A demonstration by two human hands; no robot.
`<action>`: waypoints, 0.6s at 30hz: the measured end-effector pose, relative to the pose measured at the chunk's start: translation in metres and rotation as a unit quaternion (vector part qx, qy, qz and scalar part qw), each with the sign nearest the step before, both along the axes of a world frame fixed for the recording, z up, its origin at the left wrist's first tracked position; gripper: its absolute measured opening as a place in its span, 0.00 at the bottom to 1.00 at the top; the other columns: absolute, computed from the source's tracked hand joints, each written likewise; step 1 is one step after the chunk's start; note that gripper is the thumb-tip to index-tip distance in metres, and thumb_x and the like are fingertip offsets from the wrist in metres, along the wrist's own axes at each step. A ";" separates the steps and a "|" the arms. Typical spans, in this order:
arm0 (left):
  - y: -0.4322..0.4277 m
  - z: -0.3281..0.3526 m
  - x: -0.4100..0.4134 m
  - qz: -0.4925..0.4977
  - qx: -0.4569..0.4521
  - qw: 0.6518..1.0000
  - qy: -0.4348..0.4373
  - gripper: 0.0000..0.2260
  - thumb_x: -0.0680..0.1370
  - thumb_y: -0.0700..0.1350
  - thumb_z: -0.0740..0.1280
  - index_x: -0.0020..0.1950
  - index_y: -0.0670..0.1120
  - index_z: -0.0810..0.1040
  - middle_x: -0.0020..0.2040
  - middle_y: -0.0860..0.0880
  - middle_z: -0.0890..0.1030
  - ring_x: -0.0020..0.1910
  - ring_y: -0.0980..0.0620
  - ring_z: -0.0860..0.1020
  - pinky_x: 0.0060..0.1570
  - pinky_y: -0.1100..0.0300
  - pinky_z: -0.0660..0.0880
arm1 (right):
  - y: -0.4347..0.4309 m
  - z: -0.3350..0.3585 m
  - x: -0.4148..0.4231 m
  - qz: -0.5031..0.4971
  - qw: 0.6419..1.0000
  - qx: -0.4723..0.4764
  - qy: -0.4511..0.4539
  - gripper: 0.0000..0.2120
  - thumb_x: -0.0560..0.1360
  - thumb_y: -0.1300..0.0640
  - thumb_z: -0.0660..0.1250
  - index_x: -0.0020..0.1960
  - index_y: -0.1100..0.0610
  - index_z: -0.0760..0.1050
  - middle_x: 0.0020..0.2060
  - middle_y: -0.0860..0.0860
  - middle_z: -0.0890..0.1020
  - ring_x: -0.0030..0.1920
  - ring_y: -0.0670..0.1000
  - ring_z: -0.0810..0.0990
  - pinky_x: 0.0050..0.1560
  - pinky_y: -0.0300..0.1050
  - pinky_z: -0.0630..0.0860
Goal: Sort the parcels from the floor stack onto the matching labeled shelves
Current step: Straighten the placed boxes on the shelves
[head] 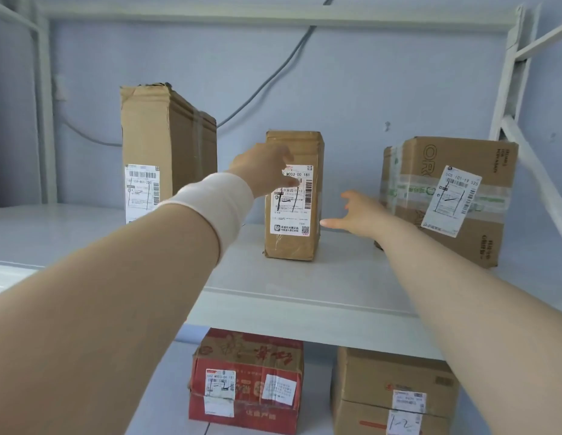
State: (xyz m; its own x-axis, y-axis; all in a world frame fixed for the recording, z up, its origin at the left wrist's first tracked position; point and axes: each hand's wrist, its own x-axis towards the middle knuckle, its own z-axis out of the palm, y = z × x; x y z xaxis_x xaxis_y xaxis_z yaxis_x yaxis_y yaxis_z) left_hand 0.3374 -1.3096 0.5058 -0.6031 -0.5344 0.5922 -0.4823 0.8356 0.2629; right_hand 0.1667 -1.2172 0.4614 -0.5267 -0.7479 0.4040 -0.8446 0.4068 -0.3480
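A small upright cardboard parcel (300, 240) with a white shipping label stands on the upper white shelf (273, 296). My left hand (264, 166) reaches over its front left side, fingers loosely bent against the label's upper part. My right hand (358, 216) hovers just right of the parcel, fingers spread, its thumb close to the parcel's right edge but apart from it. A tall brown parcel (176, 146) stands at the left and a taped brown box (455, 196) at the right of the same shelf.
On the shelf below sit a red printed carton (251, 381) and a brown box (392, 390), both labelled. White shelf uprights (42, 105) frame the bay. A grey cable (273, 73) runs down the blue wall behind.
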 end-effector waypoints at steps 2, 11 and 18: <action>-0.011 -0.010 0.004 0.020 0.036 0.999 0.009 0.23 0.74 0.52 0.70 0.67 0.48 0.69 0.61 0.49 0.77 0.60 0.47 0.75 0.60 0.50 0.72 | -0.011 -0.006 0.000 0.006 0.999 -0.013 -0.039 0.42 0.70 0.43 0.71 0.74 0.60 0.56 0.71 0.56 0.67 0.69 0.57 0.68 0.64 0.48 0.67; -0.073 -0.056 -0.025 0.011 0.221 0.974 -0.040 0.36 0.73 0.58 0.68 0.72 0.41 0.59 0.58 0.46 0.72 0.47 0.47 0.77 0.45 0.55 0.76 | -0.050 -0.029 -0.015 0.015 0.979 -0.025 -0.201 0.46 0.69 0.44 0.72 0.76 0.60 0.51 0.70 0.56 0.66 0.66 0.57 0.71 0.62 0.54 0.73; -0.104 -0.058 -0.050 -0.122 0.287 0.947 -0.077 0.24 0.76 0.48 0.68 0.70 0.49 0.65 0.56 0.51 0.75 0.55 0.49 0.76 0.55 0.52 0.78 | -0.073 -0.026 -0.030 0.078 0.947 -0.038 -0.311 0.40 0.73 0.57 0.70 0.77 0.55 0.50 0.66 0.58 0.72 0.59 0.56 0.77 0.56 0.54 0.78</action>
State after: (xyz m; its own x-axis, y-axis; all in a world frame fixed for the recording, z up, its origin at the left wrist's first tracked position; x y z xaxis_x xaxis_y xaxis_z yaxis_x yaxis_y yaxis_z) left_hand 0.2874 -1.4137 0.4473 -0.8059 -0.5748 0.1422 -0.3617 0.6680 0.6503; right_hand 0.1364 -1.2904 0.4349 -0.5660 -0.8174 0.1077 -0.5147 0.2483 -0.8206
